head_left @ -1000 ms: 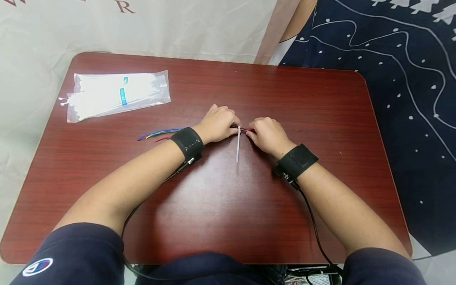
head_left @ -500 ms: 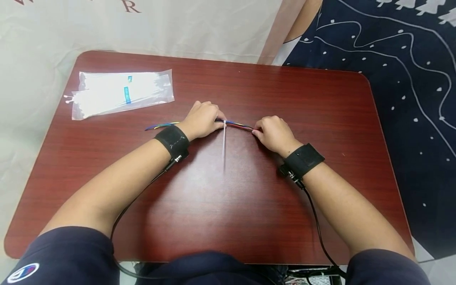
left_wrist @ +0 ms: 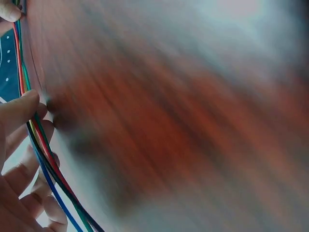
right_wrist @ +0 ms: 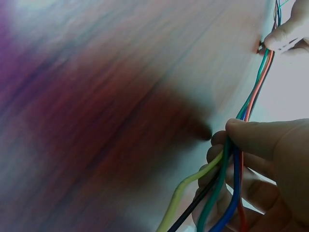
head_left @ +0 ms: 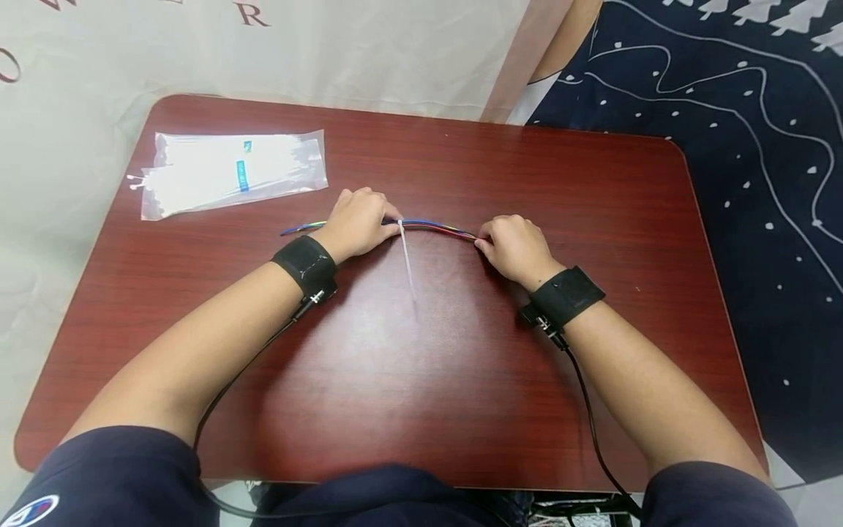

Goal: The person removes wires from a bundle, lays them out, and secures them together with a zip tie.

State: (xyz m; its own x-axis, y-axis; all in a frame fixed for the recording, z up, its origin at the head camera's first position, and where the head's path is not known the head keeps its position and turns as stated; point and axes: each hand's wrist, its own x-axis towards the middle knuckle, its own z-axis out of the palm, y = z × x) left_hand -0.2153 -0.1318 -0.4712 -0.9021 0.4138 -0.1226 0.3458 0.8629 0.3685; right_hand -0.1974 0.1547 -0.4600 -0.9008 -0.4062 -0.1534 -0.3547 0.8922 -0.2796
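Observation:
A bundle of coloured wires stretches between the two hands over the table. At its left part the left hand pinches it between thumb and fingers, and loose wire ends stick out past that wrist. A white cable tie goes round the bundle right at the left fingertips, its long tail hanging toward the front. Farther right, the right hand pinches the same bundle. In the right wrist view, yellow, black, green, blue and red wires fan out below the right thumb. The left wrist view shows wires running across the left palm.
A clear plastic bag of white cable ties lies at the back left of the reddish-brown table, some tie ends poking out of it. Black cables run from both wristbands down to the front edge.
The left hand has slid left along the wires with the cable tie, widening the gap to the right hand. More bundle shows between them. The right hand has shifted slightly right, still pinching.

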